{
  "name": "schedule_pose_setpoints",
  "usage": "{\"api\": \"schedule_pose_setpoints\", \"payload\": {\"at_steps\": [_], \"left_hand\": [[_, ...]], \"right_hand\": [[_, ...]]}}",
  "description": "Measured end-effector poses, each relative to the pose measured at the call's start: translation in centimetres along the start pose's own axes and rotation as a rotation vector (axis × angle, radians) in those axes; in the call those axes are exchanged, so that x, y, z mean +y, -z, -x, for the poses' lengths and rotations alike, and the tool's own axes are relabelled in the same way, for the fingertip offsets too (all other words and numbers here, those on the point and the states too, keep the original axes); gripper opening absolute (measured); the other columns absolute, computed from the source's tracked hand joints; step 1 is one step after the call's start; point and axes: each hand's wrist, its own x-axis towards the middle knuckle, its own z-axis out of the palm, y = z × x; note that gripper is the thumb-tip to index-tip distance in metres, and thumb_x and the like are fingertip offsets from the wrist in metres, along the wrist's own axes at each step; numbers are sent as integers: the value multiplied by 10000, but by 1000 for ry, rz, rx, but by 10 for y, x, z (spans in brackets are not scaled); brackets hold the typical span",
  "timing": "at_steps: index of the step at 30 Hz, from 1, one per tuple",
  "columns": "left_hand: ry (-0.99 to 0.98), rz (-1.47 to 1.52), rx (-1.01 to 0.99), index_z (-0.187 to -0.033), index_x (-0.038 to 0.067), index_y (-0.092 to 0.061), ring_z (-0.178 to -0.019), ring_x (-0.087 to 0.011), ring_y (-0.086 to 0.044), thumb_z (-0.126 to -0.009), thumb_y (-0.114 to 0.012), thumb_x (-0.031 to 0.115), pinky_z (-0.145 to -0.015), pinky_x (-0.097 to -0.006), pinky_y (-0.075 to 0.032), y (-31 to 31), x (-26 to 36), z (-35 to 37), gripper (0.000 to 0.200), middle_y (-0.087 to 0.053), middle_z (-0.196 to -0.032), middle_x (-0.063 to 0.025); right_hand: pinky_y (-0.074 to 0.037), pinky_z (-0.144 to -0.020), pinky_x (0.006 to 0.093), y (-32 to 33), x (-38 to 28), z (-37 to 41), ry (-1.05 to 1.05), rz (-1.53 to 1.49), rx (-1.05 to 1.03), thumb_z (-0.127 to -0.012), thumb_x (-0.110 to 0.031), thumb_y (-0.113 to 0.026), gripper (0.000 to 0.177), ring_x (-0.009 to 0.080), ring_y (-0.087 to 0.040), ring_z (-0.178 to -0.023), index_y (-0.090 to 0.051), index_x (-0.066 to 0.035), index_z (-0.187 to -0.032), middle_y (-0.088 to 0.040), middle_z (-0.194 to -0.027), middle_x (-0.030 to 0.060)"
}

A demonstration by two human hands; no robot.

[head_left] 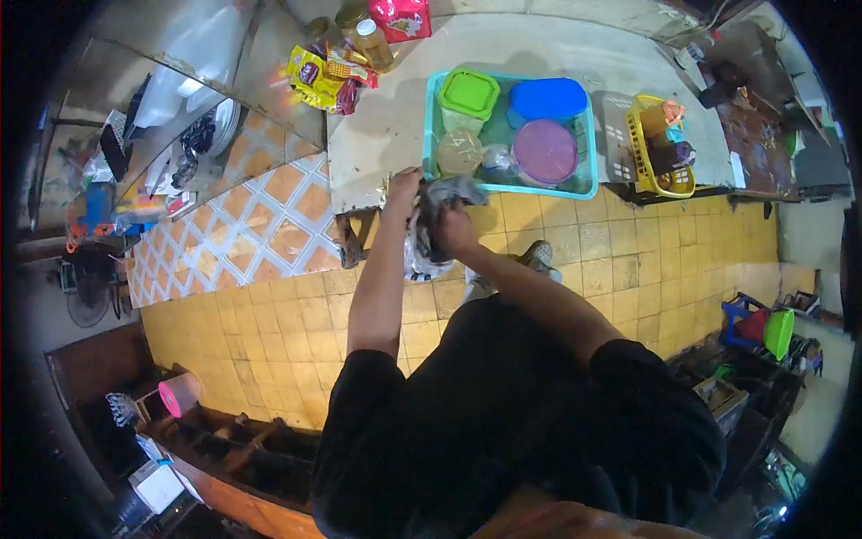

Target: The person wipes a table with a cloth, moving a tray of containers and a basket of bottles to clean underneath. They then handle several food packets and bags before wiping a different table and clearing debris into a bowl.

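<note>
A: Main thing in work. Where?

B: Crumpled grey-and-white thin, bag-like bundle (460, 189), at the near edge of the pale, smooth-topped counter (373, 153). Just beside the near left corner of the turquoise rectangular plastic tray (548, 191). Plastic or cloth: impossible to tell. Contact with the tray: also unclear.

A: Hands?

B: Left hand (404, 186): fingers curled, at the bundle's left side. Firm hold or mere touch, can't tell. Right hand (460, 231): pushed up against the bundle's dark folds, fingers hidden. Amount of opening: can't tell. Probably some grip on the folds.

A: Nearby stuff, quick.

B: In the tray: green square-lidded container (470, 90) far left, blue oval-lidded container (548, 97) far right, purple round-lidded container (545, 151) near right. Farther right on the counter, yellow perforated plastic basket (636, 135).

A: Handling the bundle well, in judgement?

B: Steady the left side with the left hand. Work the folds with the right, small moves only. Gather loose flaps early: likely to snag on the tray's corner. Avoid hard tugs; thin stuff, possibly quick to tear. Keep the right forearm low, clear of the tray rim.
</note>
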Motion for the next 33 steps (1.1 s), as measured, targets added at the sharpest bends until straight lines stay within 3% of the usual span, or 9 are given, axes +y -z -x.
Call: {"api": "schedule_pose_setpoints", "payload": {"at_steps": [4, 6, 8, 11, 13, 15, 17, 28, 33], "left_hand": [[182, -44, -23, -1038, -17, -640, -793, -184, -561, -868, -568, 320, -720, -324, -446, 27, 23, 18, 384, -641, -891, -99], [-160, 243, 127, -1097, -29, -599, -896, -166, -567, -880, -562, 332, -803, -288, -433, 45, -29, 2, 422, -627, -987, -127], [-106, 239, 328, -1156, -7, -564, -1006, -160, -559, -895, -553, 342, -859, -281, -418, 58, -21, 30, 436, -610, -1072, -117], [-127, 528, 369, -1161, 34, -569, -983, -168, -583, -901, -549, 360, -808, -295, -440, 41, -3, 103, 417, -621, -1079, -76], [149, 531, 346, -1173, 84, -561, -925, -151, -598, -902, -562, 360, -739, -287, -447, 22, 6, 128, 387, -625, -1076, -38], [-227, 64, 264, -1149, 113, -564, -851, -127, -600, -905, -562, 357, -685, -264, -442, -3, -55, 118, 345, -631, -1033, -34], [139, 698, 108, -1156, 136, -545, -845, -142, -606, -909, -557, 350, -692, -278, -451, -35, -51, 121, 326, -629, -1009, -37], [113, 719, 136, -1093, 111, -487, -796, -163, -620, -911, -533, 289, -653, -278, -470, -117, 16, 116, 259, -602, -958, -37], [92, 863, 218, -1119, 94, -465, -746, -193, -646, -909, -578, 254, -570, -262, -480, -122, 6, 108, 287, -605, -990, -87]], "right_hand": [[-466, -857, 479, -7, 8, -8, -53, 0, -138, -770, -250, -639, 389, 437, -545, -1008, -593, 35, -1032, -577, -1063, 286], [-461, -883, 474, 52, -8, 13, 67, -71, -57, -744, -261, -665, 425, 429, -538, -1045, -598, -11, -1081, -565, -1116, 276], [-444, -912, 469, 98, 5, 28, 31, -5, 76, -732, -244, -671, 436, 437, -511, -1095, -598, -15, -1096, -533, -1187, 276], [-415, -957, 460, 182, 25, 27, 61, 62, 346, -724, -258, -671, 446, 427, -478, -1144, -603, -15, -1091, -528, -1203, 267], [-404, -965, 485, 219, 37, 7, 13, 133, 446, -714, -304, -679, 481, 456, -459, -1151, -611, -18, -1095, -474, -1259, 256], [-400, -954, 517, 213, 68, -14, -12, 363, 335, -710, -335, -686, 520, 478, -441, -1157, -602, -25, -1120, -436, -1292, 246], [-395, -905, 604, 193, 86, -24, -68, 653, 192, -699, -424, -701, 624, 518, -402, -1166, -566, -60, -1187, -358, -1356, 209], [-466, -843, 488, 186, 101, -25, 106, 529, 45, -654, -255, -746, 460, 399, -504, -1088, -597, -117, -1066, -523, -1211, 115], [-479, -838, 461, 249, 73, -58, 228, 205, 294, -697, -289, -704, 466, 394, -585, -946, -599, -49, -1083, -607, -1005, 183]]}}
